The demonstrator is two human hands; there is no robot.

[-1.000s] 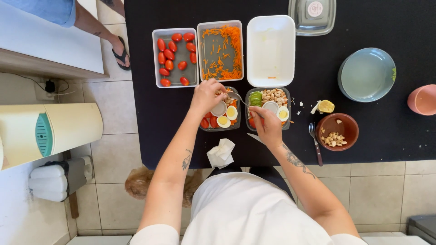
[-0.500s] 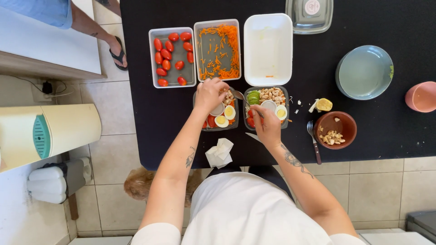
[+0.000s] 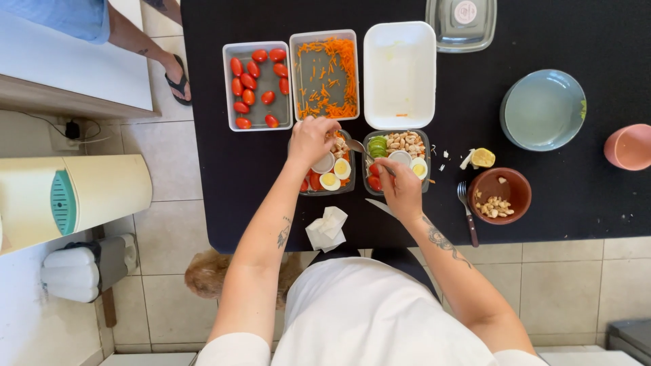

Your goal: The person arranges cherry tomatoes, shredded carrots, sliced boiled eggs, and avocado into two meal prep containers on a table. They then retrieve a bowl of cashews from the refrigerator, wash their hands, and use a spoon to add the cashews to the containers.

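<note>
Two clear meal containers stand side by side on the black table (image 3: 224, 190). The left container (image 3: 332, 181) holds halved boiled eggs and tomato. The right container (image 3: 407, 144) holds egg, green slices, tomato and pale chunks. My left hand (image 3: 310, 139) lies curled over the far left corner of the left container, and what its fingers hold is hidden. My right hand (image 3: 401, 188) sits at the right container's near edge and grips a spoon (image 3: 357, 146). The spoon's bowl reaches over the left container, close to my left fingers.
Behind the containers stand a tray of cherry tomatoes (image 3: 258, 85), a tray of grated carrot (image 3: 325, 71), a white dish (image 3: 399, 74) and a lidded glass box (image 3: 461, 20). To the right are a blue-grey bowl (image 3: 542, 112), pink cup (image 3: 630, 146), brown bowl (image 3: 498, 196) and fork (image 3: 468, 213). A crumpled napkin (image 3: 327, 227) lies near the front edge.
Both hands stay over the two meal containers almost where they were. Only small shifts of the fingers and the view show.
</note>
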